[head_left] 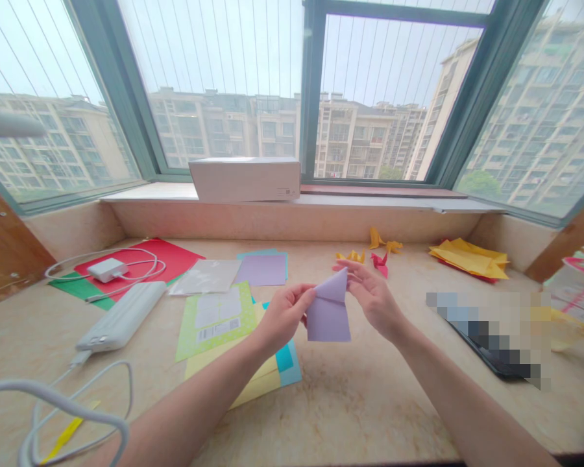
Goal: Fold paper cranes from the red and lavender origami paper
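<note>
A purple sheet of origami paper (329, 319), with its upper part folded to a slanted point, is held up above the counter. My left hand (288, 312) pinches its left edge between thumb and fingers. At the upper right corner my right hand (370, 292) has its fingers around the paper's edge; part of them is hidden behind the sheet. Just beyond my hands lie small folded yellow paper figures (354, 255) and a folded red one (380, 264). To the left rests a flat stack of purple and blue paper (261, 269).
On the left are red paper (180, 256), a white charger (107, 268), a white power bank (122, 318) and looping cables (73, 389). A green-yellow packet (217, 321) lies left of my hands. Yellow sheets (470, 258) and a blurred phone (486, 337) lie right. A white box (246, 179) stands on the sill.
</note>
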The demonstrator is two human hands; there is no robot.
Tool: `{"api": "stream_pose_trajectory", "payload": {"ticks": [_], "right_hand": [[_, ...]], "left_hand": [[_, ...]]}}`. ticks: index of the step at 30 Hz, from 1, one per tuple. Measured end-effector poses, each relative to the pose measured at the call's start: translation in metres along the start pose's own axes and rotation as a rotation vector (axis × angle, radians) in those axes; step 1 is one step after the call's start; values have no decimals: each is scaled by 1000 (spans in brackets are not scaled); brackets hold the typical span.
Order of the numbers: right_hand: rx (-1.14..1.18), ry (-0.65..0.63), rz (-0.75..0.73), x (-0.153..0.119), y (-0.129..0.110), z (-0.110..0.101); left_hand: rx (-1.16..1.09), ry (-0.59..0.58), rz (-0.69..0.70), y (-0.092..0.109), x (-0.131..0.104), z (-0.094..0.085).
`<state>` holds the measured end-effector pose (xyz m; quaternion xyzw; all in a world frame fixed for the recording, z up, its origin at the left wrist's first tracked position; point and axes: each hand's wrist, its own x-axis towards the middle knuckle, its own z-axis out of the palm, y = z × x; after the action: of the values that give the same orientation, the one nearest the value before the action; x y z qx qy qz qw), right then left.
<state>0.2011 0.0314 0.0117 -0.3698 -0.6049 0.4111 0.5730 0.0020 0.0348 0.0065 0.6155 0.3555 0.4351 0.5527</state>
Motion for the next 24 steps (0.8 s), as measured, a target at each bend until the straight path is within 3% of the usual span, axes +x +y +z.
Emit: {"api": "stream_pose_trajectory", "payload": {"ticks": [5, 13, 24], "right_hand": [[122, -95, 124, -3, -4, 5], [127, 25, 182, 0, -4, 1], [147, 41, 121, 2, 1, 0]], "left_hand": [[25, 29, 65, 0, 0, 1], [-3, -139, 51, 2, -5, 3], [-4, -125, 34, -2, -1, 1]]}}
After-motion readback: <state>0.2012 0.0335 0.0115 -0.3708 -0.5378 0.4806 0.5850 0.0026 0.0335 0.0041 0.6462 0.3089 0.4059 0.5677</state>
